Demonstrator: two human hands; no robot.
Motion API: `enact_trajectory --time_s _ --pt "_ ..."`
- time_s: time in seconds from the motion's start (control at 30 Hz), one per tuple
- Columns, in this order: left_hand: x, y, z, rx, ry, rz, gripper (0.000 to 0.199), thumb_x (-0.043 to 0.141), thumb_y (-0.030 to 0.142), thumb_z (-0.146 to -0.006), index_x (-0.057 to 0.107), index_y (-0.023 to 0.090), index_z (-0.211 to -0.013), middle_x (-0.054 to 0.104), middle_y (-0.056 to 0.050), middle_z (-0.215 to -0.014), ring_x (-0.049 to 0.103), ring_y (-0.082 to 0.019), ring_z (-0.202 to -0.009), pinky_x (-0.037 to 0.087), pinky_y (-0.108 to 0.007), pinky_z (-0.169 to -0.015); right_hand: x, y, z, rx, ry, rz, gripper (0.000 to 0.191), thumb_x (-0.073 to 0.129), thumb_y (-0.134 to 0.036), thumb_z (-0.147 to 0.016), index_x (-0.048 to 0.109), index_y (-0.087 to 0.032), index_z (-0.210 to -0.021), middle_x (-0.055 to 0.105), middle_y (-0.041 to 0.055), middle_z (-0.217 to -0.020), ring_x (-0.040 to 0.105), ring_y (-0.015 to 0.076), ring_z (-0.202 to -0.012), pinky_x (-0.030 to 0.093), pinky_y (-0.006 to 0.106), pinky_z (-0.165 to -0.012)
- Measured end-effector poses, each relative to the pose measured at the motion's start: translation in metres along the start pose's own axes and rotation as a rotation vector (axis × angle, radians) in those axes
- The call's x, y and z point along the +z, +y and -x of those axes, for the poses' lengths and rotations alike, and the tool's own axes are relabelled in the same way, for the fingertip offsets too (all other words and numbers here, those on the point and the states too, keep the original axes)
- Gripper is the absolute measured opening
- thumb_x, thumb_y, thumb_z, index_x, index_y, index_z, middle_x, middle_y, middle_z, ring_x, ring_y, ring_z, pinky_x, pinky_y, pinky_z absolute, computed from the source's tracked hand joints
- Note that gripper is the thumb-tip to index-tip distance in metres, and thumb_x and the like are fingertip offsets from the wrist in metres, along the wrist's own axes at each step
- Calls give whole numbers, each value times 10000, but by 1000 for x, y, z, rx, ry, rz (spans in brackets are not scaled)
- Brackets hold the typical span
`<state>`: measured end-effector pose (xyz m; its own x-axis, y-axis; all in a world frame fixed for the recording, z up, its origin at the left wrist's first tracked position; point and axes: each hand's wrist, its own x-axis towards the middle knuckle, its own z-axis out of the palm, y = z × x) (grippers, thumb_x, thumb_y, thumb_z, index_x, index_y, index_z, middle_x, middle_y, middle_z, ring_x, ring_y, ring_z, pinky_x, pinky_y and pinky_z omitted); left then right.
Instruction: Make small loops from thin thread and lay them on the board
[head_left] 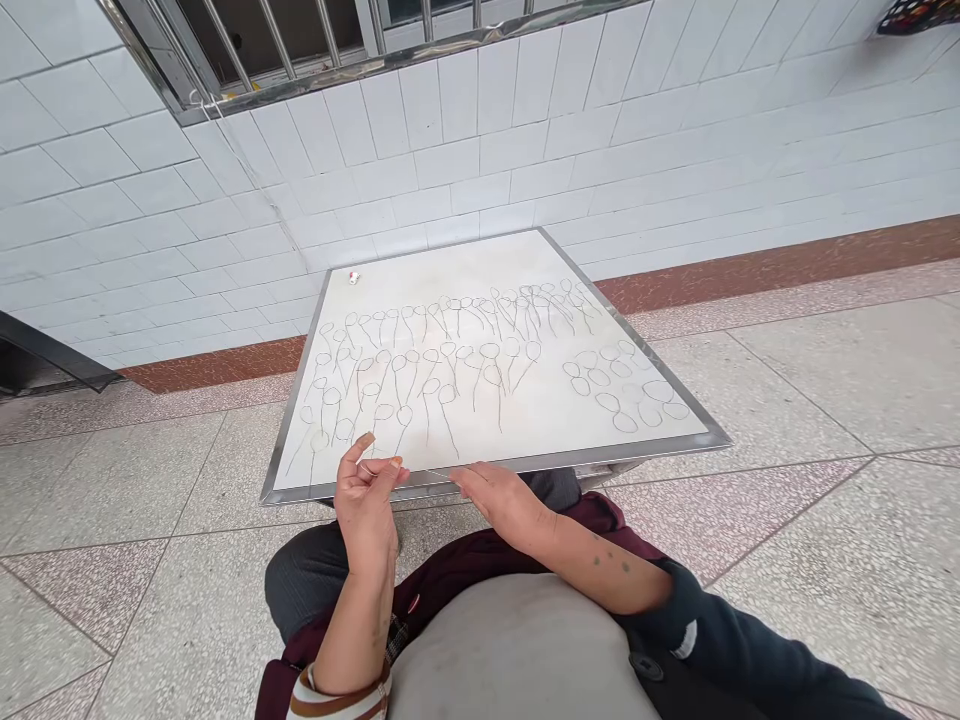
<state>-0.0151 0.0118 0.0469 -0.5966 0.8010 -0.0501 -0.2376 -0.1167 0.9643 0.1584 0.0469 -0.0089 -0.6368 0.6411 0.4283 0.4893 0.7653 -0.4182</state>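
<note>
Over the near edge of a white-topped table (450,400), my left hand (367,500) pinches a thin looped wire (367,467) between thumb and finger. The wire's straight part runs rightward to my right hand (499,500), whose fingers are closed together at its end; the fingertips are partly hidden. Several wire pieces with a round loop and a long tail (448,395) lie in rough rows across the tabletop. Toward the right corner lies a group of plain wire rings (626,422) without visible tails.
A small red-and-white object (354,277) sits at the table's far left corner. The table's metal rim (637,447) is near my lap. Behind it stands a white tiled wall (450,150) with a barred window (322,30). Speckled stone floor (795,400) surrounds the table.
</note>
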Motion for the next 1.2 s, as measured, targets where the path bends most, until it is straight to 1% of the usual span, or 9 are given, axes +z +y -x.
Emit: enact_trajectory --time_s 0.13,0.3,0.5,0.63,0.77,0.87,0.97,1.07,1.2 --pt "-2 2 0 7 -9 -8 522 767 209 -649 586 186 -1139 579 58 -624 624 -137 -725 546 -309 -721 -1 0 3 43 -46 26 227 447 -20 -838 554 -173 -966 574 -9 -686 505 122 -595 381 222 -545" --pt "-5 7 1 -3 -20 -27 537 767 202 -653 574 181 -1154 598 56 -634 611 -124 -702 547 -312 -737 3 0 8 -81 -6 -13 360 397 30 -803 487 -147 -1104 613 38 -793 548 163 -704 445 278 -650" --pt "-7 14 6 -22 -73 -52 549 761 194 -668 556 174 -1177 600 62 -627 611 -116 -657 534 -294 -736 7 4 18 -49 -30 -26 425 369 42 -758 477 -196 -1092 588 2 -727 521 142 -619 412 249 -567" --pt "-7 19 10 -22 -121 -64 565 757 198 -675 544 180 -1198 599 67 -622 611 -114 -647 519 -275 -733 10 9 26 -63 18 -84 390 354 -9 -825 468 -207 -1142 604 -4 -718 540 138 -604 434 258 -571" --pt "-7 23 14 21 -183 -86 548 746 199 -694 540 198 -1202 612 66 -640 616 -111 -641 500 -269 -751 2 10 27 -10 -20 -133 279 354 -114 -922 523 -212 -1121 610 -10 -650 546 139 -565 452 262 -554" --pt "-6 28 17 57 -216 -130 541 735 198 -709 530 220 -1209 624 61 -652 617 -114 -640 487 -268 -746 -16 5 16 60 31 -162 231 436 -275 -949 563 -208 -1129 667 69 -872 589 204 -792 493 353 -723" --pt "-1 29 24 45 -292 -181 546 723 199 -725 510 232 -1227 628 57 -649 594 -106 -640 464 -253 -737 -34 -7 -3 126 103 -334 248 512 -345 -916 593 -225 -1117 628 93 -1025 551 237 -970 469 401 -838" --pt "3 26 31 -13 -385 -193 549 710 209 -741 487 239 -1242 622 50 -674 579 -111 -677 449 -261 -748 -41 -22 -21 190 56 -673 288 608 -368 -853 601 -248 -1116 576 59 -989 565 175 -860 488 330 -782" --pt "6 19 39 -42 -415 -235 515 700 229 -749 513 245 -1229 560 58 -676 534 -104 -672 434 -259 -739 -39 -36 -32 343 5 -1029 129 607 -331 -843 637 -223 -906 531 14 -885 533 134 -790 453 271 -705"
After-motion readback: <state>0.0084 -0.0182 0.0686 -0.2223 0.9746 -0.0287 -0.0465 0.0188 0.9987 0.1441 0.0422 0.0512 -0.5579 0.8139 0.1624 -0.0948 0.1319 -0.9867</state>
